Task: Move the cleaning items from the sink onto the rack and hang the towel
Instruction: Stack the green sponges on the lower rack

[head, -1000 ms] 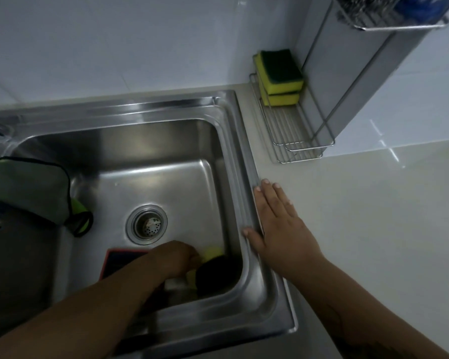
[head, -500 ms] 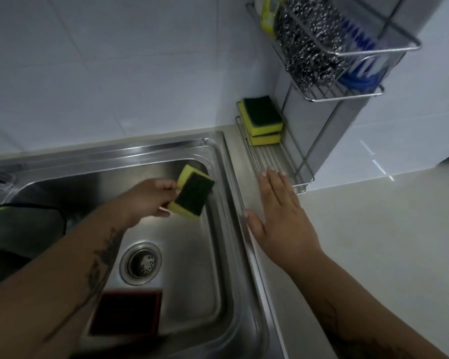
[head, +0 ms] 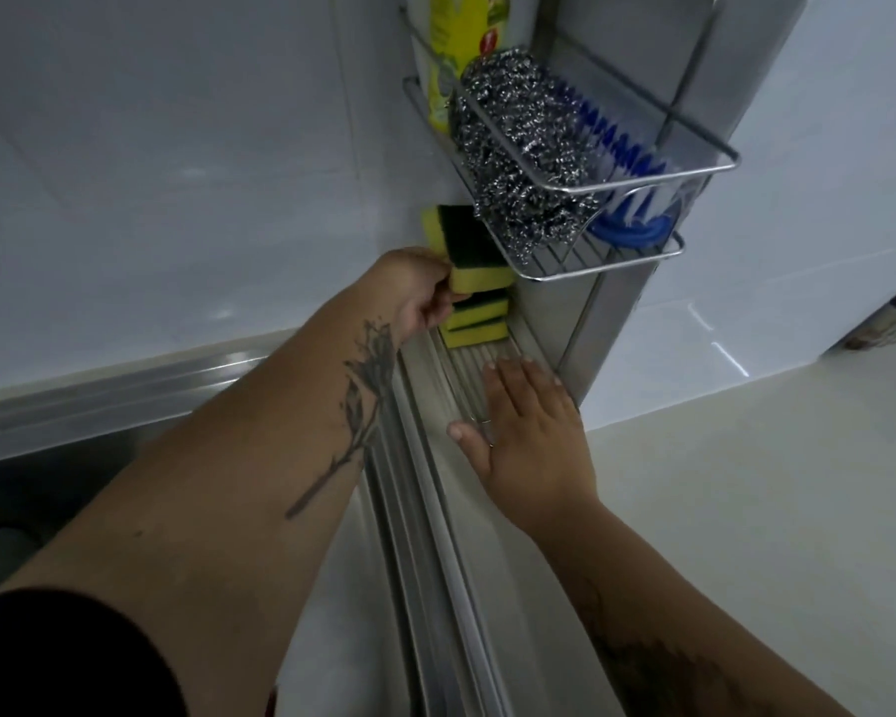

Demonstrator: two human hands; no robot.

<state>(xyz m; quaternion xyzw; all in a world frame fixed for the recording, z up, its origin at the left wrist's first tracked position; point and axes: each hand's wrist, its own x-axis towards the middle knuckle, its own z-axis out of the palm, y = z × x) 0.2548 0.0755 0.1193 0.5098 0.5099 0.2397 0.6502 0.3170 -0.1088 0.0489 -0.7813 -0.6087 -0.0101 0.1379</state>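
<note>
My left hand grips a yellow sponge with a dark green scouring face, holding it on top of two similar stacked sponges on the lower shelf of the steel rack. My right hand lies flat and open on the counter, fingertips over the front of the rack's lower wire shelf. The sink shows only as its rim and a dark corner at the left. The towel is out of view.
The rack's upper basket holds steel wool scourers, a blue brush and a yellow bottle. White tiled wall stands behind. The pale counter stretches to the right.
My left hand lifted the sponge out of the sink and carried it right to the stack on the rack. The view swung up and right; my right hand slid toward the rack.
</note>
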